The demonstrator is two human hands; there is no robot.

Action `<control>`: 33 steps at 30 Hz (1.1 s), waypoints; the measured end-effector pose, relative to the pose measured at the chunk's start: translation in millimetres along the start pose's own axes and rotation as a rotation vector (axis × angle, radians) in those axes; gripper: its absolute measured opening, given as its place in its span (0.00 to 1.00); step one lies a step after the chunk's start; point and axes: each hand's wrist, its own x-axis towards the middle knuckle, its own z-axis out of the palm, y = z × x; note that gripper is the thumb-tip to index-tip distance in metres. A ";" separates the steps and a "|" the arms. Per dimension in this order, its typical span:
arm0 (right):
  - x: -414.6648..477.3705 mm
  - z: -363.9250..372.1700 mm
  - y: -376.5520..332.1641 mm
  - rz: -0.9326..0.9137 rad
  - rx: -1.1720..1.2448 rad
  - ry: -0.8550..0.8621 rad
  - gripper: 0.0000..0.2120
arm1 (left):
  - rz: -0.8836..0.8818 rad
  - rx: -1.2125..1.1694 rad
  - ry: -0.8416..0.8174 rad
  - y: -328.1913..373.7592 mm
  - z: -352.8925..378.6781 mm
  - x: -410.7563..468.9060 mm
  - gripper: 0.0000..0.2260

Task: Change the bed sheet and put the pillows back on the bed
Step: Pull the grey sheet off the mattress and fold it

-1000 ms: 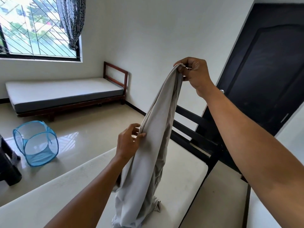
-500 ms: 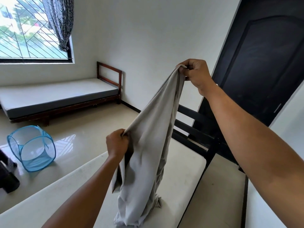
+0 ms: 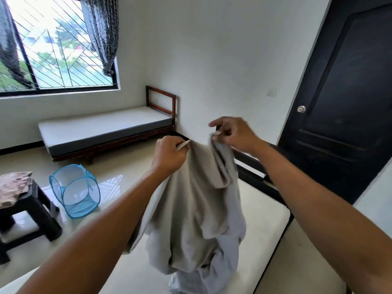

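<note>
Hanging at twelve o'clock, the grey bed sheet (image 3: pixel 197 209) is held up by its top edge, its lower folds bunched on the bare mattress (image 3: pixel 265 221). The left hand (image 3: pixel 169 154) pinches one part of the edge; the right hand (image 3: pixel 237 135) pinches another just beside it (fingers blurred, index lifted). At nine o'clock a blue mesh hamper (image 3: pixel 74 190) lies on the floor near a dark stool (image 3: pixel 42 209).

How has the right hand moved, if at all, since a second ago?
Yes. The right hand has dropped: it was above the door knob, now sits below it, nearer the left hand, both gripping the sheet.
</note>
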 end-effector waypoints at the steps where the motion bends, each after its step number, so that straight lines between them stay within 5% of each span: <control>1: -4.4 15.7 -6.8 -0.022 0.010 -0.097 0.21 | 0.016 0.008 -0.033 3.7 1.1 0.2 0.07; 3: -8.7 38.9 -15.2 -0.061 -0.026 -0.228 0.23 | 0.051 0.011 -0.093 8.8 1.1 -2.5 0.06; 7: -6.5 55.5 -18.4 -0.032 -0.148 -0.374 0.02 | 0.051 0.029 -0.126 -0.7 -3.4 -13.6 0.04; 10: -8.7 64.2 -19.7 -0.003 -0.273 -0.423 0.03 | 0.010 -0.002 -0.103 -12.8 -6.4 -26.0 0.07; 16: -1.4 57.9 -30.1 -0.053 -0.446 -0.194 0.22 | -0.030 0.044 -0.118 -30.0 -10.8 -57.1 0.04; 24: 45.4 -16.3 -67.1 -0.128 -0.355 0.408 0.19 | -0.260 0.169 -0.031 -39.9 -24.6 -48.5 0.07; 30: 66.5 -61.3 -62.0 -0.051 -0.397 0.424 0.21 | -0.109 0.007 0.058 -37.7 -50.3 -40.9 0.02; 33: 63.7 -69.7 -51.1 -0.013 -0.395 0.407 0.19 | -0.006 -0.065 0.027 -36.9 -64.2 -55.1 0.10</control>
